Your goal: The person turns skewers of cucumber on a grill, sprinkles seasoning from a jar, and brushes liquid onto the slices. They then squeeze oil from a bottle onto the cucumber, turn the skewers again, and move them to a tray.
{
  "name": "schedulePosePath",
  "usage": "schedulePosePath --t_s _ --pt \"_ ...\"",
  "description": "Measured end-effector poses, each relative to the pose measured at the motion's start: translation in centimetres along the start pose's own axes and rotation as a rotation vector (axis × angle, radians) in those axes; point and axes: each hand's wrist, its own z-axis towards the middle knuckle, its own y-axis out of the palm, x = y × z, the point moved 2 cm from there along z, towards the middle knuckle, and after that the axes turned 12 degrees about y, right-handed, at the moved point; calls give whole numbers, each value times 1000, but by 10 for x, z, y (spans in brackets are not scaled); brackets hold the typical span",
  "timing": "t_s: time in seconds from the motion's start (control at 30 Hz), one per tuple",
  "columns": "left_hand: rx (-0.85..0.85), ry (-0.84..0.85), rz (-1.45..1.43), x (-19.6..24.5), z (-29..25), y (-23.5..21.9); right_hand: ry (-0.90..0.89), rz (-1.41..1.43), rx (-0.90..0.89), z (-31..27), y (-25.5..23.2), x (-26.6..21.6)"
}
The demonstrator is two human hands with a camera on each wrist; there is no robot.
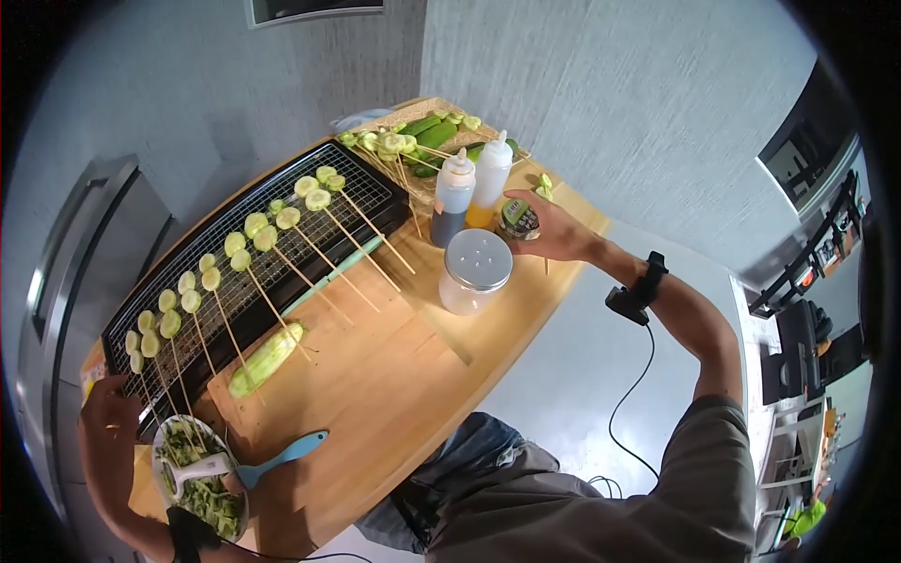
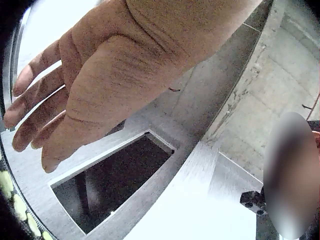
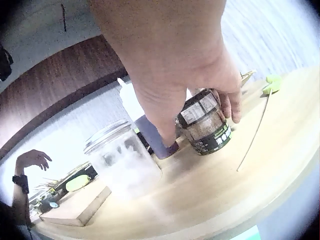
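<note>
Spice jar [image 3: 204, 122] sitting over right part of bench [image 1: 394, 413], base contact unclear; black-and-green label showing pale characters, too blurred to read. Right hand [image 1: 558, 233] gripping jar between thumb and fingers. Squeeze bottles [image 1: 454, 199] and shaker jar [image 1: 477, 272] standing just beside. Left hand [image 1: 111, 418] hovering near rack [image 1: 246, 300], well apart from jar, fingers extending, slightly spread.

We list: grey streaked wall panels [image 1: 619, 113]; pale smooth floor [image 1: 563, 361]; light wooden bench [image 1: 413, 413], edge curved; dark-paned window [image 1: 805, 141], right; white table [image 1: 798, 441] beyond; bright light on the bench.
</note>
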Motion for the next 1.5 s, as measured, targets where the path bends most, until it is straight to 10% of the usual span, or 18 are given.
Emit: schedulePosePath --t_s 0.2,0.4,0.73,1.0,1.43,1.5 --pt "93 26 -54 -19 -6 10 -169 -437 29 -24 -54 -26" --pt "17 41 -34 17 -2 -3 -71 -549 -19 -67 -104 -164" --pt "38 27 -39 18 -9 -9 -930 -259 -286 -93 76 -297" --pt "158 -6 99 -24 -18 -25 -892 -563 -507 -94 173 -337" --pt "159 -26 131 -33 -8 -9 -896 -632 -570 -78 150 -347" --pt "129 -121 143 -35 -4 -6 -905 -309 -528 -72 125 -347"
